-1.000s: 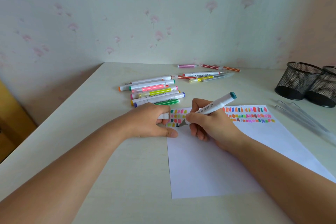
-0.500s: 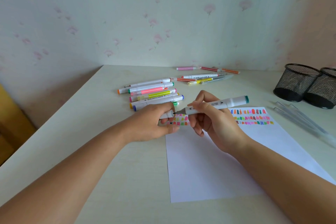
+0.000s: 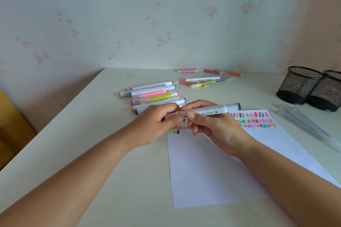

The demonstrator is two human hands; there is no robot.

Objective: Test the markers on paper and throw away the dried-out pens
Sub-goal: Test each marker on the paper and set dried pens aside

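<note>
My right hand [image 3: 214, 127] grips a white marker with a teal end cap [image 3: 217, 110], held level just above the paper. My left hand [image 3: 156, 125] pinches the marker's other cap [image 3: 170, 116], which meets the marker's tip end between my fingers. Under both hands lies a white sheet of paper [image 3: 212, 171] with rows of small coloured test strokes [image 3: 252, 120] along its top. A group of white markers with coloured ends [image 3: 153, 96] lies on the table beyond my left hand.
More thin pens [image 3: 208, 79] lie near the wall. Two black mesh pen cups [image 3: 310, 88] stand at the right. Clear plastic tubes [image 3: 304, 125] lie right of the paper. The table's left edge [image 3: 55, 121] runs diagonally.
The marker lifted off the paper and turned level. My left hand brought the cap up against the marker's tip end.
</note>
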